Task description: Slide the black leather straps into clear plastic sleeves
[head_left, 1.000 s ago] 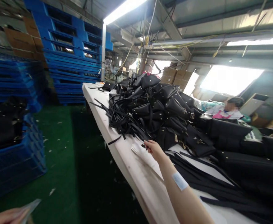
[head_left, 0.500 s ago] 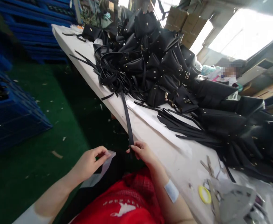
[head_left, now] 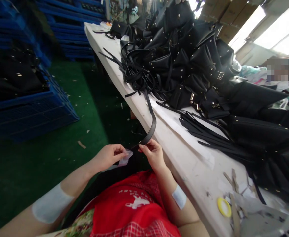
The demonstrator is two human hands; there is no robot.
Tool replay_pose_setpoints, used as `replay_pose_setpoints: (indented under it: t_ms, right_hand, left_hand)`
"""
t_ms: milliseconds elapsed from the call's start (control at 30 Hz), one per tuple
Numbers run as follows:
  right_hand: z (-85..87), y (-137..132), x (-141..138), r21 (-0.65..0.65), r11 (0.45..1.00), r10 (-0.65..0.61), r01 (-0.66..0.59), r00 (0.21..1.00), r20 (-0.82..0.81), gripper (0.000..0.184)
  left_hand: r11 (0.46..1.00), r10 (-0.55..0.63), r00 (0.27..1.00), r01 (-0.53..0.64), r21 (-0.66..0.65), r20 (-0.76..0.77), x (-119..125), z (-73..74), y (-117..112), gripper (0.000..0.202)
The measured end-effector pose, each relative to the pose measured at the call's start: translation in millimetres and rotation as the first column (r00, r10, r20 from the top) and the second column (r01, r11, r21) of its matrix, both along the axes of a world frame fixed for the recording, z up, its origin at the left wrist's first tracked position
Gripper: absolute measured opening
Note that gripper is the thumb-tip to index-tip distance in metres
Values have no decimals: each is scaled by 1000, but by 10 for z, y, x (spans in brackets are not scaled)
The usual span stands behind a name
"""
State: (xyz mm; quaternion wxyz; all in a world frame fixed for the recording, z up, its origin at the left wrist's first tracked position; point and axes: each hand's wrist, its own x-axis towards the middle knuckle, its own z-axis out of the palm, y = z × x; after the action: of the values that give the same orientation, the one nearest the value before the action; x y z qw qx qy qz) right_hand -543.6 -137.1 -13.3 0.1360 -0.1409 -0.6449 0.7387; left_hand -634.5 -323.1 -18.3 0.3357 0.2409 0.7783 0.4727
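Observation:
Between the thumb and fingers of my right hand [head_left: 154,154] is the end of a black strap [head_left: 152,126]. The strap curves back over the table edge to a tangled heap of black straps [head_left: 136,70]. My left hand [head_left: 111,156] is closed in a pinch on a thin clear plastic piece [head_left: 126,158], close to the strap's end. Whether the strap's tip touches the plastic I cannot tell. Both hands are over my lap, just off the table's near edge.
Black bags [head_left: 181,62] are piled on the white table [head_left: 183,161]. Flat black strips [head_left: 203,135] lie nearer. A yellow tape roll [head_left: 224,207] is at lower right. A blue crate [head_left: 33,110] holding black items stands on the green floor at left. A person [head_left: 282,70] is at far right.
The strap, straight before, now bows in a curve. My hands have come closer together, the left one bringing the plastic piece toward the strap's end. My view has turned left.

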Motion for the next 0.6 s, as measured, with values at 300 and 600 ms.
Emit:
replay_pose_setpoints:
  t_ms: [300,600]
  right_hand:
    - [-130,-99,-21,143,990,15,-19,999,32,24]
    - [-34,-164,-106,-71,989,-119,127,987,109,34]
  left_hand:
    - [996,-17,998,11,93,58,25,31,-1,31]
    - [986,72,931,-13,164,-357,50,-1,-42,33]
